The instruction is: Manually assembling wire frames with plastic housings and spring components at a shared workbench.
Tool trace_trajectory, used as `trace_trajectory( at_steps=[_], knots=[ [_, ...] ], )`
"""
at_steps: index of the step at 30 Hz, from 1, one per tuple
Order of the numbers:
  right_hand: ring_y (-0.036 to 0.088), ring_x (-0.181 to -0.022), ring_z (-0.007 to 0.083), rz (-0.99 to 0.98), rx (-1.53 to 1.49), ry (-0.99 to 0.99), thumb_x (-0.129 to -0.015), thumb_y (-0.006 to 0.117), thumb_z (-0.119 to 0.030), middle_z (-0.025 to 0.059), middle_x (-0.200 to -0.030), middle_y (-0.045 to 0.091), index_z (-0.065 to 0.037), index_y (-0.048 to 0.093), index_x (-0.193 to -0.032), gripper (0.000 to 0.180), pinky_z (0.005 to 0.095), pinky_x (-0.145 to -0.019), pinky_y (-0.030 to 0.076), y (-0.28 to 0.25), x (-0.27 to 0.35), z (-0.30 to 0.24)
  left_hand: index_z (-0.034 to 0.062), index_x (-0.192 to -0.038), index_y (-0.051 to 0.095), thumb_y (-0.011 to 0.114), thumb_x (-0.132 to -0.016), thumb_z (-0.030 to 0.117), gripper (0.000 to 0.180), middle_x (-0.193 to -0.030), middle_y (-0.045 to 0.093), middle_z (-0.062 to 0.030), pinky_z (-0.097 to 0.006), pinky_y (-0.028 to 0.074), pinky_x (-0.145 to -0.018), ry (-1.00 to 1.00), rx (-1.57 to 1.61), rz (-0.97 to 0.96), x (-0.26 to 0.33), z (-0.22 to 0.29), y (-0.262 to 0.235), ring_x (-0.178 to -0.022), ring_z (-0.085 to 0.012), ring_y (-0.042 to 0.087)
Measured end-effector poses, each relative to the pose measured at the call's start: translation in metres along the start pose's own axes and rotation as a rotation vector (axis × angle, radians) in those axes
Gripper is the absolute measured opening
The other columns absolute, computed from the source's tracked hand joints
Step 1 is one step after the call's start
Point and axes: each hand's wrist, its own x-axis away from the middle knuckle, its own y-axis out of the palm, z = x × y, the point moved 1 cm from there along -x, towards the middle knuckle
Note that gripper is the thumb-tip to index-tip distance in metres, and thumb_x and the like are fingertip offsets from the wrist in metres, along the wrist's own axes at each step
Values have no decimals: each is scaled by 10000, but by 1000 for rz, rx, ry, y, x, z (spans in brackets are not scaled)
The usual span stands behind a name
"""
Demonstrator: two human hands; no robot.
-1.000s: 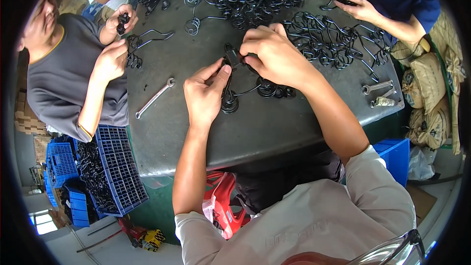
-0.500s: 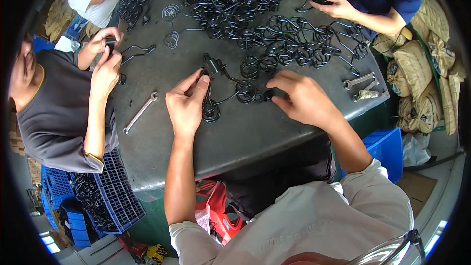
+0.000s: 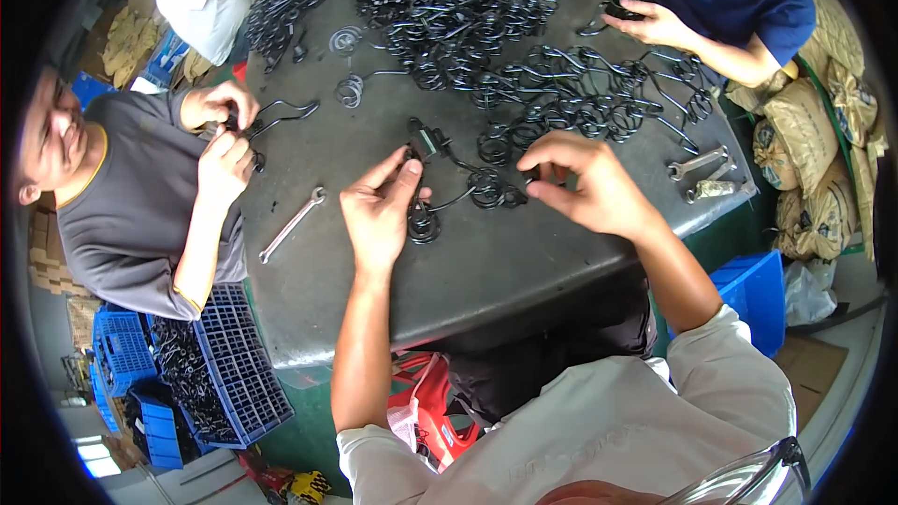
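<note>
My left hand (image 3: 374,220) pinches a black coiled wire part between thumb and fingers. A small black block (image 3: 430,140) juts up past the fingertips, and a coil (image 3: 424,224) hangs beside the palm. From there the black wire runs right to another coil (image 3: 487,188) on the dark tabletop. My right hand (image 3: 594,189) is just right of that coil, thumb and index finger closed around a small black piece (image 3: 531,175). Its shape is mostly hidden by the fingers, and I cannot tell whether it joins the wire.
A large heap of black coiled wire parts (image 3: 449,14) covers the table's far side. One wrench (image 3: 292,224) lies left, another (image 3: 698,163) near the right corner. Co-workers handle black parts at left and far right. Blue crates (image 3: 238,365) and sacks (image 3: 804,126) stand around the table.
The whole view has shifted, so the table sits slightly further right and lower. My hands keep nearly the same poses. The left co-worker's hands have changed position around a black part.
</note>
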Motion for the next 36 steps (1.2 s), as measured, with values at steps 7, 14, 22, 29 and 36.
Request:
trace_trajectory(
  at_steps=[7,14,22,29,36],
  knots=[
    [607,-855,81,-44,-239,-139,-867,701,79,24,-1009,632,-14,662,-1128,280,248,-769,515,-6,-58,-10,-91,-1185,672,722,-918,16,292,-884,716,-84,-249,587,-645,3,8,-9,1,-4,1,-724,-112,691],
    [642,-916,101,-114,-257,-155,-874,689,89,28,-1075,626,-16,641,-1131,282,264,-814,543,14,-98,5,-89,-1181,674,730,-902,-4,297,-910,677,-87,-243,590,-644,9,-56,10,3,-4,1,-744,-125,709],
    [682,-875,209,-43,-10,-286,-831,709,91,93,-1079,647,-8,634,-1104,300,311,-769,558,20,-92,0,-58,-1180,695,715,-902,-25,281,-931,679,-87,-210,553,-577,14,-76,10,3,-1,3,-673,-99,690],
    [719,-847,228,-59,-60,-282,-831,731,63,98,-994,706,-17,649,-1122,313,349,-777,575,26,-76,-8,-64,-1182,692,710,-906,-30,279,-926,681,-84,-213,552,-577,-10,-98,19,5,2,-5,-670,-90,682],
    [700,-937,216,-56,-153,-296,-812,748,79,104,-1072,643,2,635,-1125,341,314,-813,576,16,-74,-11,-72,-1177,689,711,-905,-30,276,-936,691,-90,-219,562,-582,-25,-79,-13,3,2,-14,-676,-96,686]
  ],
)
